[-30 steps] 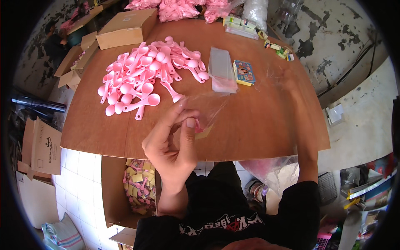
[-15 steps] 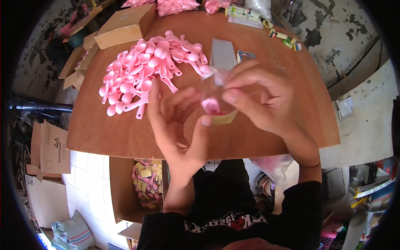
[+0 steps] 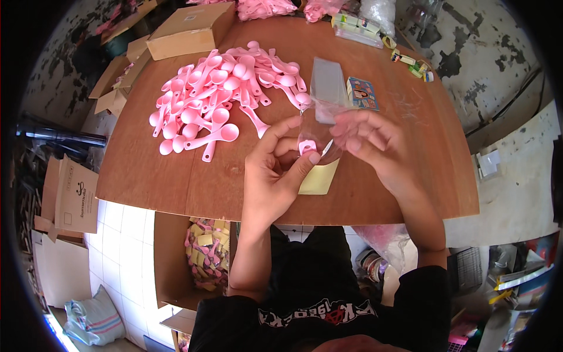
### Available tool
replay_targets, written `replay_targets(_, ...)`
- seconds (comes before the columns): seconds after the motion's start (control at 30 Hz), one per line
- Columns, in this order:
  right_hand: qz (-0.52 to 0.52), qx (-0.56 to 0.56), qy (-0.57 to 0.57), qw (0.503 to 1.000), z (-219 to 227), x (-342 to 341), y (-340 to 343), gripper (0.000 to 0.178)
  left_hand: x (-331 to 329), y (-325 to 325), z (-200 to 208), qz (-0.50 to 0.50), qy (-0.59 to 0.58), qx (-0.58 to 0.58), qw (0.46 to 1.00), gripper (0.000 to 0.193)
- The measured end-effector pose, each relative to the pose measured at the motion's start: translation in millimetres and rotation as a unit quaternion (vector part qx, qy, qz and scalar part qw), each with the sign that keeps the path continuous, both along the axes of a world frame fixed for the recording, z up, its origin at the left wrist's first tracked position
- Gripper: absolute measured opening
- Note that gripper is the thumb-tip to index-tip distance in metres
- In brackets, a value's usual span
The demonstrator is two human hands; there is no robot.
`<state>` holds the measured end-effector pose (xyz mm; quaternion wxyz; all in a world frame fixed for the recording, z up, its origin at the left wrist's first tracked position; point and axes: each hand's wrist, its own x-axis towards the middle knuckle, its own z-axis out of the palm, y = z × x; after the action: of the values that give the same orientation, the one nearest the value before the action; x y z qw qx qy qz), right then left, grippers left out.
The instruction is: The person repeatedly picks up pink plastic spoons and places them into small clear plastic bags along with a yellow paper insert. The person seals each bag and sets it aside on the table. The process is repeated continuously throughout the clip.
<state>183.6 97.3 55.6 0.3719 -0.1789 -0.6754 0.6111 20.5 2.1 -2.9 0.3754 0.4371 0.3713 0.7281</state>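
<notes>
My left hand (image 3: 272, 167) is closed, thumb and fingers pinching a clear plastic bag (image 3: 319, 117). Against the thumb shows a pink plastic piece (image 3: 306, 146) with a hole, like a spoon's handle end; whether it is wholly inside the bag I cannot tell. Close by the bag's right edge is my right hand (image 3: 370, 144), slightly blurred, its fingers loosely curled and apart. Below the bag shows a yellow card (image 3: 319, 179), partly covered by my left thumb. To the left lies a heap of pink measuring spoons (image 3: 217, 97).
Flat clear bags (image 3: 327, 79) lie stacked beyond my hands, beside a small blue printed packet (image 3: 362, 94). A cardboard box (image 3: 190, 35) stands at the table's far left. Tape rolls (image 3: 419, 69) sit far right. Below, an open box (image 3: 170, 258) holds several packed spoons with yellow cards.
My left fingers have closed from spread to a pinch on the bag with the pink piece. My right fingers have loosened from their pinch on the bag and moved slightly right.
</notes>
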Motion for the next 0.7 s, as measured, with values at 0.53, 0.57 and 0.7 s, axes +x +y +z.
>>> replay_targets(0.53, -0.026, 0.010, -0.031, 0.999, -39, 10, 8, 0.016, 2, 6, -13, -0.010, -0.036, -0.021, 0.999, 0.020)
replay_targets(0.57, -0.022, 0.013, -0.022, 0.999, -38, 10, 8, 0.016, 1, 5, -12, -0.025, -0.060, -0.024, 0.998, 0.020)
replay_targets(0.7, 0.008, 0.008, -0.018, 1.000, -39, 14, 11, 0.013, -4, -1, -10, -0.030, -0.070, -0.030, 0.997, 0.017)
